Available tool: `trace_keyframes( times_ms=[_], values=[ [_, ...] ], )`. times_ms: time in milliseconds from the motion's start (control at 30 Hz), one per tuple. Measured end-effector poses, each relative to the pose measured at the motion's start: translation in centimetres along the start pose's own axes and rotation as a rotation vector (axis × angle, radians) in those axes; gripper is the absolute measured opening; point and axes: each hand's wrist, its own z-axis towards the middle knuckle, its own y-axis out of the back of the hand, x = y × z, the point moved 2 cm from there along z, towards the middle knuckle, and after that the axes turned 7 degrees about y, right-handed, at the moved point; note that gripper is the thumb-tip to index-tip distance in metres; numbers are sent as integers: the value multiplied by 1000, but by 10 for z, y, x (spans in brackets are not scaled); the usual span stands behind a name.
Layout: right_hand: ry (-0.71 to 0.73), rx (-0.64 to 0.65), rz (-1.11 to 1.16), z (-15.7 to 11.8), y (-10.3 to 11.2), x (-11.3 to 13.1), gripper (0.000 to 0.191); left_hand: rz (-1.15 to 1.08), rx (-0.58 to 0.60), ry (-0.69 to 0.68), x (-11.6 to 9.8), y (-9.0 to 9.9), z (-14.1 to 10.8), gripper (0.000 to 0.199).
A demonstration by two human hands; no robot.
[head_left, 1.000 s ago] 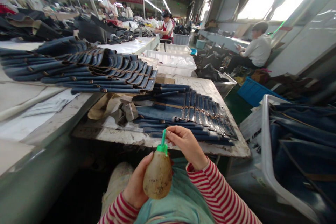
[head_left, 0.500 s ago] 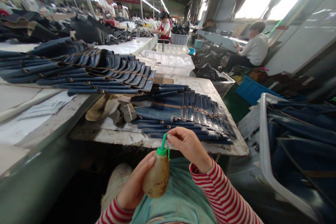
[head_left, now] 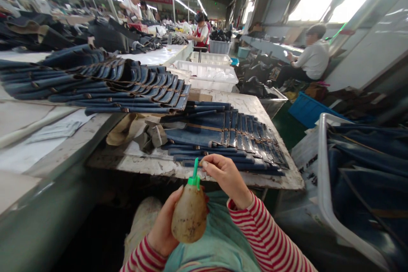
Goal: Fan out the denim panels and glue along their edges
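A stained, pear-shaped glue bottle [head_left: 189, 216] with a green cap and nozzle [head_left: 195, 171] stands upright in my left hand [head_left: 165, 223], whose fingers wrap round its far side. My right hand [head_left: 221, 174] is pinched beside the nozzle tip; something small and brownish shows at its fingertips, too small to name. Beyond my hands, a fanned row of dark blue pieces [head_left: 207, 134] with glossy, wet-looking ends lies on the worn white table [head_left: 153, 169].
A second stack of blue pieces [head_left: 127, 83] lies at the left. Grey scraps [head_left: 149, 136] sit on the table. A grey bin [head_left: 323, 178] holding blue pieces stands close on the right. White crates [head_left: 207, 72] and a seated person [head_left: 314, 59] are farther off.
The bottle has turned slightly in my left hand, and its nozzle has shifted a little left and up. A small gap now shows between the nozzle and my right fingertips.
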Motion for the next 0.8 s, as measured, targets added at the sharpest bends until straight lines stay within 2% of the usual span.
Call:
trace_keyframes(
  times_ms=[433,800],
  values=[
    [-10,8,147,-1,-1,-3,24,-42,8,-2,-2,0,-2,34],
    [58,-61,238,-4,-1,-4,13,-32,27,-13,-2,-2,-2,35]
  ],
)
